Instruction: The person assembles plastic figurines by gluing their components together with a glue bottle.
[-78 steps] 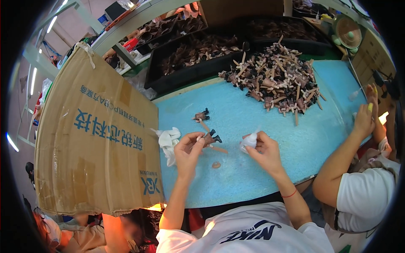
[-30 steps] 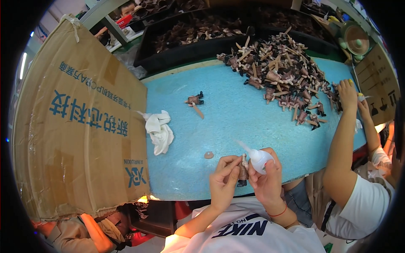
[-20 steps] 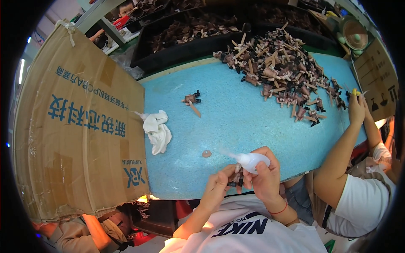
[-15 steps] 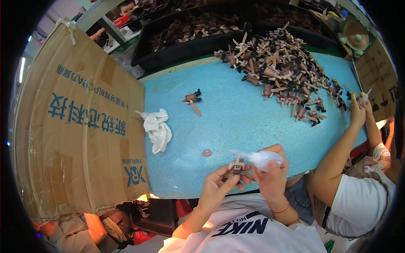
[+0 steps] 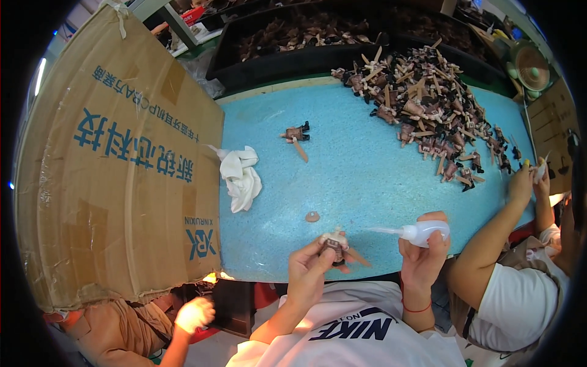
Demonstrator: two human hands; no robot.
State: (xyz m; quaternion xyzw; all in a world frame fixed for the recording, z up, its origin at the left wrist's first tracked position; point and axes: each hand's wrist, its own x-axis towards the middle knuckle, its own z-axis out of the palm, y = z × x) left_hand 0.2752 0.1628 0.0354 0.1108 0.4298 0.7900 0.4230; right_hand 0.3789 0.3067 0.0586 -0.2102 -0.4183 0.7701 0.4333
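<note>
My left hand is closed around a small brown and cream toy figure, held over the table's front edge; a flat tan piece sticks out from its right side. In my right hand is a squeeze bottle, translucent white with a long thin nozzle. The bottle lies sideways, its tip pointing left toward the figure but apart from it. Just beyond my left hand, a small tan rounded piece rests on the blue table. Farther off lies a single figure with black boots and a tan piece.
A heap of similar figures covers the far right. A crumpled white cloth lies beside a large cardboard box at left. Black trays stand behind. At right, a co-worker's hands hold another bottle; a small fan stands beyond.
My right hand and the bottle have moved right, away from the figure. The figure has turned in my left hand, showing more of its front. The whole view has shifted slightly.
</note>
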